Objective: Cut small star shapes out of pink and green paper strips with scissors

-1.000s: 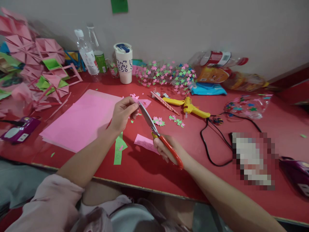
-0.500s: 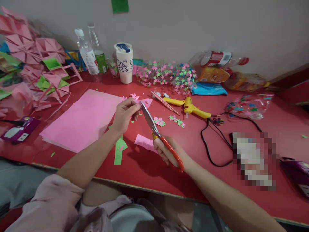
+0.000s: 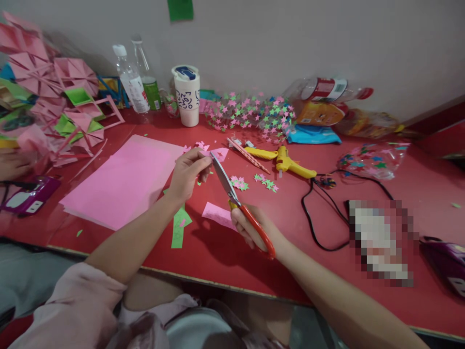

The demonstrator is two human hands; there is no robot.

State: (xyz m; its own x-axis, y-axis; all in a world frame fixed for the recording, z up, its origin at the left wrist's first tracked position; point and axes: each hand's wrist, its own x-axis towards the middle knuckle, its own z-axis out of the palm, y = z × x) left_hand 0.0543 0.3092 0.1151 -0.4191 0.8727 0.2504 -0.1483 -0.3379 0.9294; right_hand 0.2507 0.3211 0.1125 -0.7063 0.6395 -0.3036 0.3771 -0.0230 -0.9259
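Note:
A pair of red-handled scissors (image 3: 224, 177) is gripped in my right hand (image 3: 256, 228), blades pointing up and to the left. At the blade tips my left hand (image 3: 189, 173) is closed in a pinch. Whatever sits between its fingertips is too small to make out. Below the scissors lies a pink paper strip (image 3: 218, 216), partly behind my right hand. Green paper strips (image 3: 178, 232) rest beside my left wrist. Small pink and green paper stars (image 3: 267, 182) lie in little piles right of the blades, with a pink paper scrap (image 3: 220, 154) behind the tips.
Pink sheets (image 3: 121, 182) lie at left, near folded paper pieces (image 3: 78, 77) and another person's hand (image 3: 12, 166). A white tumbler (image 3: 187, 104) and bottles (image 3: 133, 87) stand at the back. A yellow glue gun (image 3: 294, 165) trails a black cord (image 3: 308, 220) at right.
Another person's hand has come into view at the far left, above the purple power socket. My hands and the scissors have barely moved.

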